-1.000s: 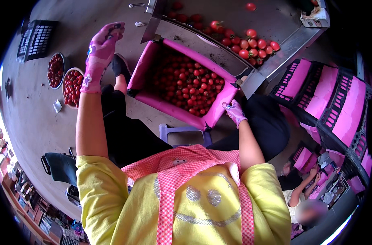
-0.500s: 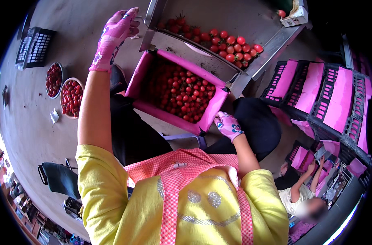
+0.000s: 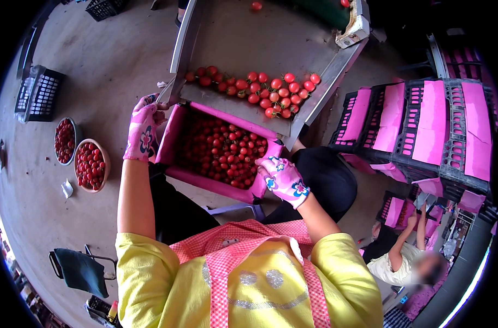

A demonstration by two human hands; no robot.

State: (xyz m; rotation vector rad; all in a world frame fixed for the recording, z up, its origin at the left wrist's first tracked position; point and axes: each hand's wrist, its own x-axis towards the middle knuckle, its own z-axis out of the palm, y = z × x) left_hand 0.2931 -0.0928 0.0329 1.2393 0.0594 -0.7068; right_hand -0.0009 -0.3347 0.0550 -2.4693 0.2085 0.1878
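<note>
A crate with a pink lining [image 3: 208,183] holds many small red tomatoes [image 3: 232,150] below a metal sorting tray [image 3: 227,49], where more tomatoes lie along the lower end. My left hand [image 3: 145,123], in a pink flowered glove, is curled beside the crate's left corner, at the tray's metal edge; what its fingers hold is unclear. My right hand [image 3: 279,180], gloved alike, is closed on the crate's right rim. The crate sits between my legs, partly over a purple stool [image 3: 232,210].
Two tomato-filled bowls [image 3: 90,167] and a black basket [image 3: 41,95] stand on the floor at left, near a folding chair [image 3: 77,270]. Stacked pink-lined crates [image 3: 429,123] fill the right side. A co-worker [image 3: 402,262] works at lower right. A white box [image 3: 350,30] sits on the tray.
My left hand has come down to the crate's left corner and curled. The crate and my right hand sit lower and further left in view; the tray's tomatoes appear more spread out.
</note>
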